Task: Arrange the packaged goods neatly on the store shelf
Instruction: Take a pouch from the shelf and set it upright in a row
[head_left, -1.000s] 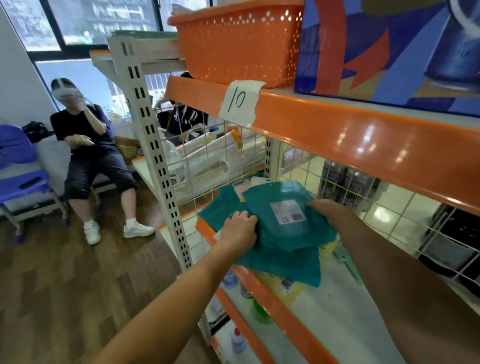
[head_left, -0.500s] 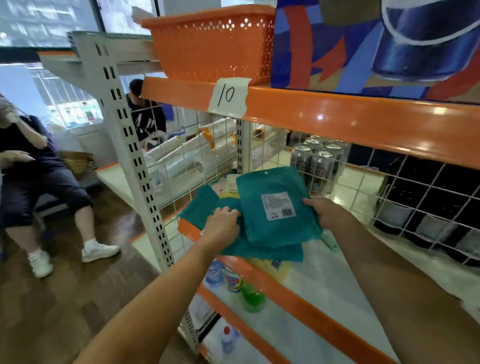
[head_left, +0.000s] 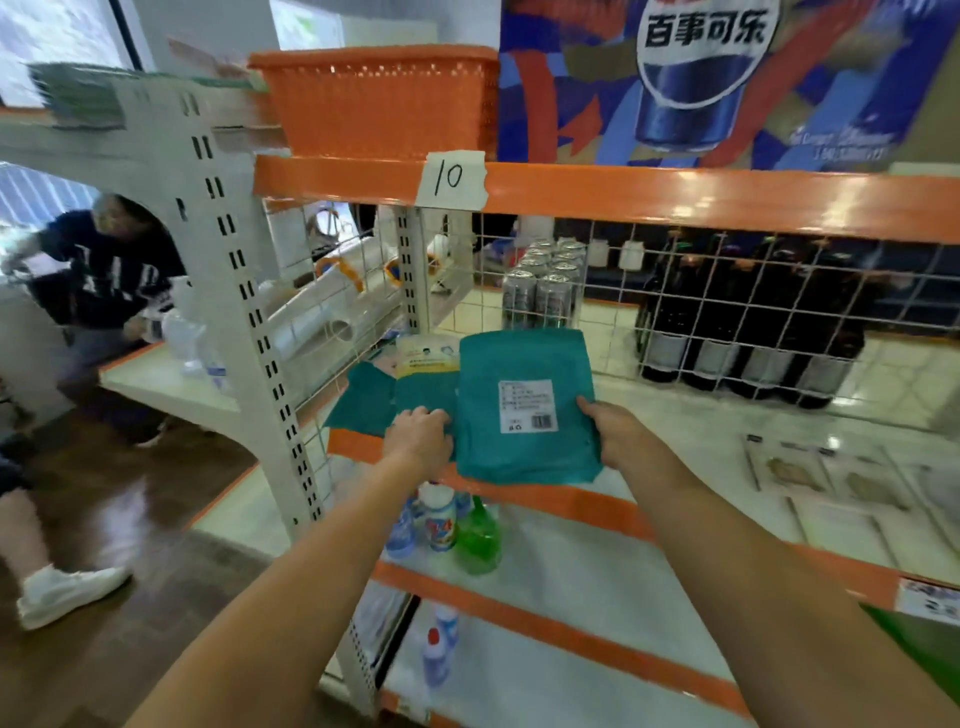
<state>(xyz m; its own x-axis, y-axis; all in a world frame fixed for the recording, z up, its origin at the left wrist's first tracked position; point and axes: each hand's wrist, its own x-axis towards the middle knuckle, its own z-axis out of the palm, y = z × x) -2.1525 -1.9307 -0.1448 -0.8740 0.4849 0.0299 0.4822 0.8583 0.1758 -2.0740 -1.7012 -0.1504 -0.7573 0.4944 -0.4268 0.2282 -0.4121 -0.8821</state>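
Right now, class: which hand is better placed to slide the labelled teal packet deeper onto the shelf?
Probably the right hand: it grips the labelled teal packet at its edge, while the left hand rests on the packets beside it.

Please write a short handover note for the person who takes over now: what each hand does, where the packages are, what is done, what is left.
Left hand: grips the left edge of the top teal package.
Right hand: grips its right edge, thumb on top.
Packages: the top teal package, label up, overhangs the shelf's orange front edge; more teal packages are fanned out to its left, with a yellow package behind.
Done: nothing looks squared up.
Left: stack the teal packages evenly and push them back onto the shelf.
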